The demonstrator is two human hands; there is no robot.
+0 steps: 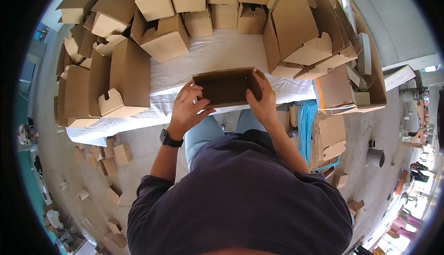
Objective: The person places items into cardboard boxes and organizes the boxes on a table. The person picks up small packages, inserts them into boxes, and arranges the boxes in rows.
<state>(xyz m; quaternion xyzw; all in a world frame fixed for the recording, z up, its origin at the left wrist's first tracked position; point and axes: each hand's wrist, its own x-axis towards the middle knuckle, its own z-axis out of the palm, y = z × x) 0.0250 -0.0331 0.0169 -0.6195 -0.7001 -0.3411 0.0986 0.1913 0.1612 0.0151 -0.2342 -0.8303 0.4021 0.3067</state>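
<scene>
Between my hands is a small brown cardboard box (225, 87), its open top facing up and its dark inside showing. It is at the near edge of a table covered with a white cloth (215, 54). My left hand (188, 104) grips the box's left end, thumb low on the near side and fingers over the end wall. At the right end, my right hand (262, 97) holds the wall with its thumb in front and fingers behind. A dark watch is on my left wrist.
Open cardboard boxes (124, 77) are piled along the table's left, back and right sides. A large carton (344, 86) stands at the right edge. Blue plastic (306, 125) hangs below it beside more cardboard. Small boxes (109, 160) lie on the floor at left; a grey bucket (375, 158) stands at right.
</scene>
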